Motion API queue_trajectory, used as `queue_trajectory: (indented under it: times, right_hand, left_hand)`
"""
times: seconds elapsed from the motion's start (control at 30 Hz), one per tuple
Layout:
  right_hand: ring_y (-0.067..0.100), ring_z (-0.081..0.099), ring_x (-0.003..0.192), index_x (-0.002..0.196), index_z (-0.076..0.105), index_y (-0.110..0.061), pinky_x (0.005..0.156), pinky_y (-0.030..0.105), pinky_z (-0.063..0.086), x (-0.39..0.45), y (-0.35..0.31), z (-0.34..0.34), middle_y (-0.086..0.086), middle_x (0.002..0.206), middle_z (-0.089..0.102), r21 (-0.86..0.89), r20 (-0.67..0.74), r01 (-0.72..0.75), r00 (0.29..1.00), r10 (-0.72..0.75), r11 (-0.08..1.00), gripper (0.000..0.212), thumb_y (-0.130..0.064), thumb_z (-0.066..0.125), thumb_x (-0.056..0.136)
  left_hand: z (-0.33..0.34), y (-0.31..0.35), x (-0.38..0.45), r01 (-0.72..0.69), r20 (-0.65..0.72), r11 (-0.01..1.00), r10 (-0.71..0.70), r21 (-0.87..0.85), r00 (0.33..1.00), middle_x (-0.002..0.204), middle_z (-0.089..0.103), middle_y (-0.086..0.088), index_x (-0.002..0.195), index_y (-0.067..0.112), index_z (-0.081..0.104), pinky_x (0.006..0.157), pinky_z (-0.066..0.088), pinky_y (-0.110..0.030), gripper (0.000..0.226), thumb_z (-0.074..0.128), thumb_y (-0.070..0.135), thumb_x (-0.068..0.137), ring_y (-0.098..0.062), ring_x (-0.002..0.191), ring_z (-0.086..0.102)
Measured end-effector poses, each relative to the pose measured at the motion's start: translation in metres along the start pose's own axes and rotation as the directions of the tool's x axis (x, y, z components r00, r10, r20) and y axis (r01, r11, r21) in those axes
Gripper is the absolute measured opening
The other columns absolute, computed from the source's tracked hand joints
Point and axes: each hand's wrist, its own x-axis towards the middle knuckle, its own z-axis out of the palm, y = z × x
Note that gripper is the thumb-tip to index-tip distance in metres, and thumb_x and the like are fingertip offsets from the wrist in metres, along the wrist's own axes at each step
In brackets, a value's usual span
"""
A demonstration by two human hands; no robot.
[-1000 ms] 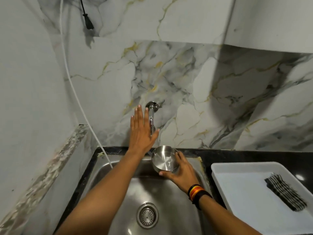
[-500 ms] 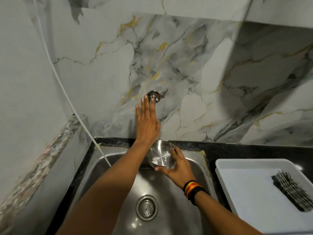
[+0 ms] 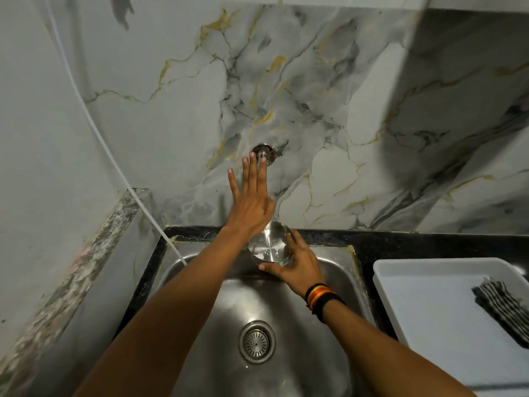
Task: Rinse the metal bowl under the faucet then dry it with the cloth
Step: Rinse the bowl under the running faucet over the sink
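A small metal bowl [image 3: 269,245] is held over the back of the steel sink [image 3: 335,282], with water and bubbles inside it. My right hand [image 3: 297,262] grips its right side and rim. My left hand [image 3: 250,200] lies flat, fingers spread, over the wall faucet [image 3: 262,152], hiding the spout; only the faucet's round base shows above my fingertips. A striped black-and-white cloth [image 3: 502,309] lies in the white tray [image 3: 429,316] at the right.
The sink drain [image 3: 256,341] sits in the middle of the basin. A white hose [image 3: 120,167] runs down the left wall into the sink's left corner. Black countertop [image 3: 400,242] borders the sink below marble wall tiles.
My left hand has moved up over the faucet and now covers its spout. The bowl stays in my right hand under it, now with water inside. The camera has tilted downward.
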Motion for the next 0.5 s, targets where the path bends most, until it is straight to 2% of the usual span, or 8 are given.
queue_trajectory:
  times: [0.07, 0.13, 0.2, 0.3, 0.4, 0.5]
  right_hand:
    - [0.023, 0.041, 0.146, 0.159, 0.038, -0.025, 0.113, 0.027, 0.036, 0.002, 0.001, 0.003, 0.003, 0.167, 0.031, 0.01, 0.005, 0.003, 1.0, -0.003, 1.0, 0.109, -0.064, 0.086, 0.068]
    - [0.025, 0.039, 0.149, 0.16, 0.034, -0.026, 0.118, 0.035, 0.039, 0.004, 0.001, 0.006, 0.005, 0.169, 0.028, 0.009, 0.004, -0.014, 1.0, 0.014, 1.0, 0.114, -0.068, 0.084, 0.067]
    - [0.026, 0.038, 0.15, 0.161, 0.034, -0.025, 0.118, 0.037, 0.039, 0.009, 0.003, 0.008, 0.006, 0.169, 0.027, 0.01, -0.003, -0.032, 0.999, 0.032, 0.999, 0.115, -0.068, 0.084, 0.067]
    - [0.025, 0.04, 0.148, 0.16, 0.036, -0.022, 0.116, 0.035, 0.038, 0.018, 0.002, 0.01, 0.003, 0.168, 0.03, 0.02, -0.03, -0.036, 0.999, 0.036, 0.999, 0.113, -0.066, 0.084, 0.068]
    - [0.025, 0.037, 0.15, 0.159, 0.035, -0.023, 0.119, 0.041, 0.039, 0.027, 0.002, 0.012, 0.001, 0.169, 0.027, 0.013, -0.051, -0.046, 0.998, 0.047, 0.999, 0.114, -0.072, 0.081, 0.066]
    - [0.025, 0.036, 0.151, 0.159, 0.036, -0.024, 0.12, 0.042, 0.039, 0.03, 0.003, 0.012, 0.0, 0.17, 0.026, -0.01, -0.051, -0.05, 0.997, 0.05, 0.999, 0.114, -0.071, 0.081, 0.066]
  left_hand:
    - [0.002, -0.002, 0.0, -0.026, -0.016, 1.0, 0.026, 0.014, 1.0, 0.174, -0.02, -0.027, 0.169, 0.002, -0.005, 0.123, -0.021, -0.065, 0.087, 0.047, 0.033, 0.107, -0.041, 0.162, -0.021]
    - [0.004, -0.004, -0.001, -0.052, -0.037, 0.998, 0.053, 0.04, 0.998, 0.172, -0.023, -0.028, 0.169, 0.004, -0.005, 0.124, -0.018, -0.065, 0.089, 0.045, 0.048, 0.109, -0.041, 0.16, -0.024]
    - [0.005, -0.004, 0.0, -0.054, -0.051, 0.997, 0.057, 0.056, 0.997, 0.172, -0.022, -0.03, 0.17, 0.006, -0.004, 0.125, -0.016, -0.067, 0.092, 0.042, 0.057, 0.108, -0.044, 0.16, -0.022]
    - [0.007, -0.004, 0.0, -0.053, -0.058, 0.996, 0.057, 0.074, 0.997, 0.172, -0.017, -0.034, 0.17, 0.006, 0.0, 0.126, -0.011, -0.07, 0.092, 0.039, 0.062, 0.108, -0.049, 0.161, -0.014]
    - [0.007, -0.006, 0.001, -0.062, -0.052, 0.994, 0.067, 0.085, 0.996, 0.172, -0.015, -0.035, 0.171, 0.006, 0.002, 0.126, -0.009, -0.071, 0.091, 0.037, 0.062, 0.109, -0.05, 0.161, -0.013]
    - [0.007, -0.005, 0.0, -0.065, -0.042, 0.994, 0.068, 0.083, 0.997, 0.172, -0.015, -0.034, 0.171, 0.006, 0.003, 0.126, -0.009, -0.07, 0.09, 0.036, 0.062, 0.109, -0.05, 0.161, -0.013]
